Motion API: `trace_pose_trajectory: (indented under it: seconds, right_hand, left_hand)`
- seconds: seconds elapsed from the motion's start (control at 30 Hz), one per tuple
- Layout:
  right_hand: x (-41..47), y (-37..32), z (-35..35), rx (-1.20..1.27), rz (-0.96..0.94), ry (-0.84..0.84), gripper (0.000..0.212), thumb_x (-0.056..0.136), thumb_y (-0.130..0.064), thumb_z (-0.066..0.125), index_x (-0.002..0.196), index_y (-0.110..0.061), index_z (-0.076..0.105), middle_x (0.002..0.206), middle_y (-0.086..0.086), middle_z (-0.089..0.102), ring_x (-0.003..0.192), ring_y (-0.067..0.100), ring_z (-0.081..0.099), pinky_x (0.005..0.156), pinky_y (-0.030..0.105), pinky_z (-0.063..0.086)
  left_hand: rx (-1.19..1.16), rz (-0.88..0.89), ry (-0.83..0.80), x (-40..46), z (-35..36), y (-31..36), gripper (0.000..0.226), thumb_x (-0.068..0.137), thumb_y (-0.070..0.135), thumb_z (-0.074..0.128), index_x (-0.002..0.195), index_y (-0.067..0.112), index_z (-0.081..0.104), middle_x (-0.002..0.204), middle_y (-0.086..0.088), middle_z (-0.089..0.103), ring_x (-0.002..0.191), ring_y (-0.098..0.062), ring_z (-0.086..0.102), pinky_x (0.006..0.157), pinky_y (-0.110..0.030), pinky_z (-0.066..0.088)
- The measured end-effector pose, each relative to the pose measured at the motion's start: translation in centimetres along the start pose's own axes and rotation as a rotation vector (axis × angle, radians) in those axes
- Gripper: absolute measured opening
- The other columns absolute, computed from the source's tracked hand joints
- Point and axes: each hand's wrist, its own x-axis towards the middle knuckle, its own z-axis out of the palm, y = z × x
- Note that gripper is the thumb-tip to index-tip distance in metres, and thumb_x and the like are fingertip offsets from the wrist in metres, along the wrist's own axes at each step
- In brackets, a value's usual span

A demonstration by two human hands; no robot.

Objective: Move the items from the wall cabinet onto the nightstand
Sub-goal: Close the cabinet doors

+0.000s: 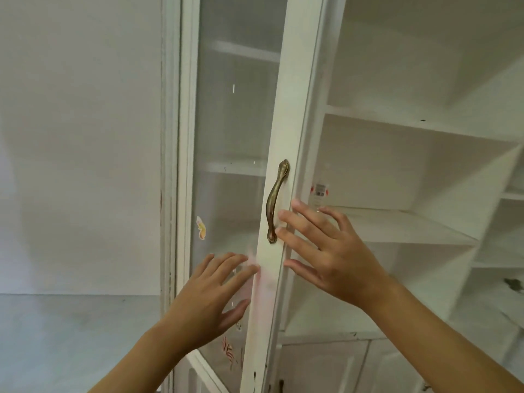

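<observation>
Wall cabinet (397,123) door (286,137) stands ajar; a clear bottle (319,194) sits on the shelf just right of the brass handle (276,201). My left hand (207,296) & right hand (326,251) are spread, gripping nothing, fingertips on the door frame. Risk, imo: door swings back, blocks my reach.

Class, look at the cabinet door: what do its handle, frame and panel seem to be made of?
Handle: likely metal with an aged brass finish, going by its dull golden sheen and cast ornate ends. Door frame: probably wood painted cream-white; the paint looks worn near the bottom. Panel: glass or clear plastic, since the shelves show through it.
</observation>
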Motion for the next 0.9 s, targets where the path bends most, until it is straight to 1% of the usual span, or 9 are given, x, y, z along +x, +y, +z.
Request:
trace_pose_trajectory:
  seconds: [0.1,0.2,0.3,0.4,0.53,0.6,0.7,0.77,0.9]
  right_hand:
    - [-1.5,2.5,1.7,-0.01,0.011,-0.027,0.051,0.105,-0.044,0.058,0.146,-0.013,0.056,0.163,0.01,0.041,0.157,0.028,0.025,0.11,0.056,0.04]
    - [-2.8,4.9,3.7,-0.018,0.005,-0.066,0.057,0.103,-0.047,0.06,0.148,-0.013,0.053,0.164,0.01,0.038,0.158,0.028,0.023,0.112,0.055,0.038]
    - [-3.7,7.3,5.9,-0.008,0.005,-0.091,0.06,0.101,-0.048,0.062,0.149,-0.014,0.052,0.163,0.009,0.04,0.157,0.027,0.024,0.114,0.051,0.036]
    - [-4.2,9.4,8.5,0.015,0.009,-0.126,0.064,0.099,-0.05,0.063,0.151,-0.015,0.05,0.163,0.01,0.039,0.158,0.027,0.023,0.115,0.051,0.036]
    - [-4.6,11.6,11.4,0.047,0.034,-0.147,0.068,0.095,-0.051,0.068,0.151,-0.015,0.05,0.163,0.01,0.039,0.158,0.026,0.023,0.114,0.05,0.037]
    - [-4.6,12.4,12.7,0.061,0.048,-0.145,0.068,0.094,-0.05,0.069,0.15,-0.016,0.051,0.162,0.011,0.039,0.157,0.026,0.023,0.114,0.05,0.037]
    - [-4.7,13.3,14.8,0.081,0.054,-0.11,0.062,0.096,-0.046,0.067,0.148,-0.016,0.053,0.16,0.011,0.041,0.157,0.026,0.025,0.113,0.049,0.038]
    - [-4.6,13.7,16.1,0.104,0.073,-0.07,0.059,0.096,-0.044,0.07,0.145,-0.016,0.055,0.158,0.011,0.044,0.156,0.027,0.029,0.111,0.049,0.04]
    - [-4.4,13.7,18.8,0.12,0.137,-0.023,0.063,0.09,-0.043,0.077,0.142,-0.015,0.056,0.154,0.013,0.047,0.152,0.029,0.035,0.112,0.049,0.041]
  left_hand:
    - [0.018,-0.005,-0.015,2.6,1.9,0.7,0.057,0.097,0.059,0.051,0.15,0.039,0.041,0.154,0.007,0.044,0.143,-0.017,0.042,0.12,-0.048,0.034]
    - [0.041,-0.027,-0.062,4.7,3.8,1.1,0.058,0.099,0.06,0.047,0.153,0.04,0.035,0.159,0.006,0.039,0.148,-0.018,0.035,0.121,-0.052,0.034]
    - [0.074,-0.053,-0.074,6.6,5.4,1.3,0.058,0.098,0.058,0.046,0.152,0.038,0.037,0.159,0.002,0.042,0.147,-0.022,0.039,0.117,-0.054,0.038]
    - [0.129,-0.076,-0.097,8.4,6.7,1.1,0.059,0.096,0.06,0.044,0.15,0.038,0.039,0.158,0.002,0.043,0.145,-0.023,0.043,0.118,-0.052,0.037]
    - [0.193,-0.094,-0.089,10.6,8.8,0.7,0.059,0.093,0.061,0.042,0.148,0.038,0.042,0.156,0.001,0.046,0.143,-0.025,0.047,0.116,-0.052,0.038]
    - [0.223,-0.082,-0.094,11.7,10.0,0.0,0.059,0.093,0.062,0.04,0.147,0.038,0.044,0.156,0.0,0.046,0.144,-0.027,0.046,0.115,-0.054,0.038]
    - [0.268,-0.029,-0.091,13.3,11.8,-1.7,0.058,0.095,0.061,0.038,0.147,0.036,0.045,0.158,-0.002,0.043,0.147,-0.029,0.041,0.116,-0.057,0.037]
    - [0.304,0.012,-0.058,14.1,13.0,-2.9,0.056,0.097,0.057,0.043,0.147,0.034,0.048,0.157,-0.002,0.043,0.147,-0.028,0.038,0.119,-0.058,0.034]
    - [0.32,0.077,0.008,14.9,15.5,-5.4,0.052,0.097,0.051,0.054,0.146,0.033,0.052,0.159,-0.003,0.042,0.15,-0.026,0.032,0.121,-0.058,0.024]
